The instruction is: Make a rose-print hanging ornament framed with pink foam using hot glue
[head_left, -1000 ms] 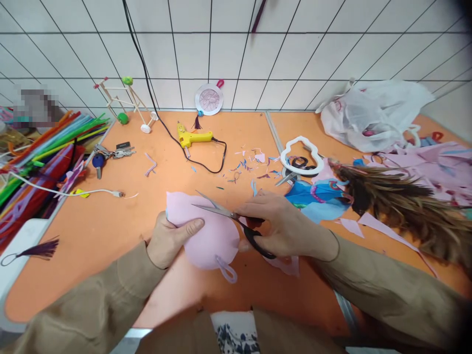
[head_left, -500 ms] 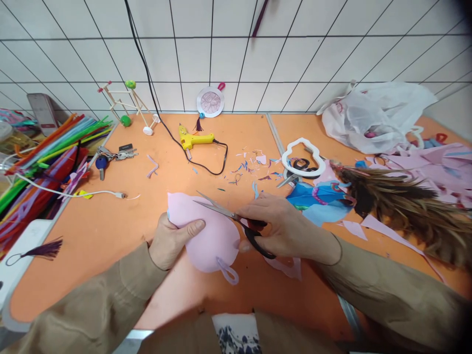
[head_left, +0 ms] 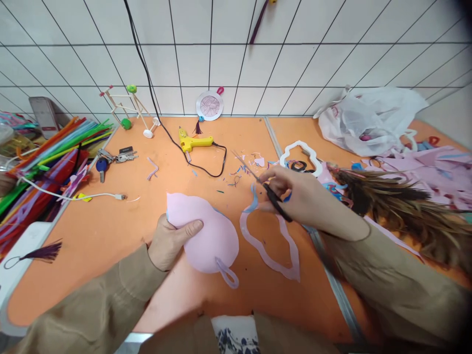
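A pink rounded shape [head_left: 212, 236] with a small lilac loop [head_left: 227, 273] at its lower end is pinched in my left hand [head_left: 172, 241], thumb on top. To its right, above the orange table, my right hand [head_left: 291, 199] has its fingers round the black handles of scissors [head_left: 273, 196]. Their blades point up and left over small paper scraps [head_left: 241, 172] and are apart from the pink shape. Below my right hand lies a thin pink outline strip [head_left: 266, 258] with a blue strip [head_left: 252, 199] at its top.
A yellow glue gun [head_left: 195, 142] with a black cord lies near the tiled wall. Pipe cleaners [head_left: 55, 157], keys [head_left: 123, 155] and a white cable [head_left: 92, 195] are at left. Brown feathers [head_left: 391, 211], a white cloud-shaped frame [head_left: 300, 145] and a plastic bag [head_left: 368, 118] are at right.
My right hand has moved up and right with the scissors, away from the pink shape, uncovering the pink outline strip. The scissor blades have come together. My left hand has hardly moved.
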### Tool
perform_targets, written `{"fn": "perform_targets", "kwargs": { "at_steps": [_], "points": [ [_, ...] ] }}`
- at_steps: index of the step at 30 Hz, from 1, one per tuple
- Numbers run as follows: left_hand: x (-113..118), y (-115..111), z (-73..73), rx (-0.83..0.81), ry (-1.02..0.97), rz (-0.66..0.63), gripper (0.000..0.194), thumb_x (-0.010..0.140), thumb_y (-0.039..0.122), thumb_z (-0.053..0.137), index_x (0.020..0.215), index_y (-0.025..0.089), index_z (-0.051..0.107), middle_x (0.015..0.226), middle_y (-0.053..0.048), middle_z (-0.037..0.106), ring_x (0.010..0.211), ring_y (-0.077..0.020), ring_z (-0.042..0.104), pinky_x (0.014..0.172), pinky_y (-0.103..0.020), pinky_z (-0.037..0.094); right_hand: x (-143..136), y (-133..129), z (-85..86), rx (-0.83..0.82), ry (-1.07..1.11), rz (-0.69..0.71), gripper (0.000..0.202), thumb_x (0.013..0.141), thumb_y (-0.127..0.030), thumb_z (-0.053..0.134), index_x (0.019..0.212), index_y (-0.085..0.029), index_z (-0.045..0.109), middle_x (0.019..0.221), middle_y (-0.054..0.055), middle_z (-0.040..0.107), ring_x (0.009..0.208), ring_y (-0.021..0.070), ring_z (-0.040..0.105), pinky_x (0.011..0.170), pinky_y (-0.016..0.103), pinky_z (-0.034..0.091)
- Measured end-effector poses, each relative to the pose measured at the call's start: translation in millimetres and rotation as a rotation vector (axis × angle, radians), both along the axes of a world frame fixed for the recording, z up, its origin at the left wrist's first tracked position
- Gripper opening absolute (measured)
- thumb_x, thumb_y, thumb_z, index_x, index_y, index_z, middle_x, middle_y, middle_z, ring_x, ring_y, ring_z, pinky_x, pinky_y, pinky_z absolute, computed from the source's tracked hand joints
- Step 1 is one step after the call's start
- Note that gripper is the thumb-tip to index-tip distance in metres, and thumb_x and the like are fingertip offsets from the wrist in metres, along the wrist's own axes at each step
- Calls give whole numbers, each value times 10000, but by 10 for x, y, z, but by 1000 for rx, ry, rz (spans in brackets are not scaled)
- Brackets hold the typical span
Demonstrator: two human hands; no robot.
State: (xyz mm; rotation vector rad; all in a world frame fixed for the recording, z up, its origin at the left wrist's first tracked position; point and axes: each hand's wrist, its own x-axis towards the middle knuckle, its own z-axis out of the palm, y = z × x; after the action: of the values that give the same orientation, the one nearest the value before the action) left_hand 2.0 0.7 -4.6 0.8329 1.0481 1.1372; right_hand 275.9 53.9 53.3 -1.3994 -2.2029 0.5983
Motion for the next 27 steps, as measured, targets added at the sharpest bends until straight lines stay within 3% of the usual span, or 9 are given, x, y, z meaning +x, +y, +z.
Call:
{"fn": "perform_targets", "kwargs": {
  "at_steps": [4,8,10,13,15,17,21,24,27],
  "points": [
    [-49,0,26,173,259,91,246,741,364,834,902,180,805,951,-100,804,895,-286,754,829,-425,629,336,265,-7,-9,-351,-251,300,777,-282,706,1024,-215,550,707,23,664,664,219,616,589,306,352],
    [-219,43,16,790,582,84,200,818,245,765,1010,296,793,1075,-42,791,1040,-270,734,1028,-485,546,530,377,-62,-23,-618,-345,254,841,-267,634,1076,-180,597,905,175,723,783,324,659,595,353,306],
    [-320,97,-24,963,761,-148,304,855,196,716,1128,325,754,1195,-35,755,1236,-276,641,1134,-501,455,555,382,-97,-17,-646,-354,246,843,-260,638,1072,-173,618,900,182,722,805,345,659,603,357,311],
    [-425,212,-104,1021,793,-305,245,918,172,625,1076,292,769,1135,-49,776,1196,-252,669,1089,-421,506,546,371,-148,38,-620,-320,231,852,-227,626,1076,-176,642,885,163,712,850,336,664,624,351,328],
    [-454,291,-144,1171,871,-572,262,944,153,573,1112,240,754,1205,-97,747,1230,-255,644,1061,-403,525,528,372,-176,47,-613,-310,233,852,-227,630,1079,-180,653,908,161,711,884,326,664,641,348,341],
    [-454,349,-159,1295,958,-723,313,971,109,496,1170,192,724,1244,-142,721,1257,-249,623,1063,-396,519,507,378,-191,26,-617,-335,223,842,-221,635,1059,-181,665,951,168,715,906,317,662,649,344,355],
    [-418,353,-104,1376,1160,-800,388,1001,108,424,1317,185,636,1356,-142,656,1392,-244,490,1169,-453,395,458,370,-186,21,-632,-354,204,845,-205,627,1033,-148,680,966,186,714,902,309,666,640,344,341],
    [-414,275,-10,1300,1253,-845,478,1000,147,447,1468,233,493,1500,-103,537,1507,-253,286,1224,-514,264,430,343,-180,89,-668,-328,190,872,-273,631,972,-124,692,878,189,705,843,300,665,613,350,310],
    [-439,195,69,1250,1225,-863,537,1003,144,411,1527,259,405,1562,-89,459,1522,-233,249,1230,-490,249,422,337,-203,114,-699,-304,192,852,-330,660,842,-140,682,829,182,701,765,280,650,563,340,291]
  ]
}}
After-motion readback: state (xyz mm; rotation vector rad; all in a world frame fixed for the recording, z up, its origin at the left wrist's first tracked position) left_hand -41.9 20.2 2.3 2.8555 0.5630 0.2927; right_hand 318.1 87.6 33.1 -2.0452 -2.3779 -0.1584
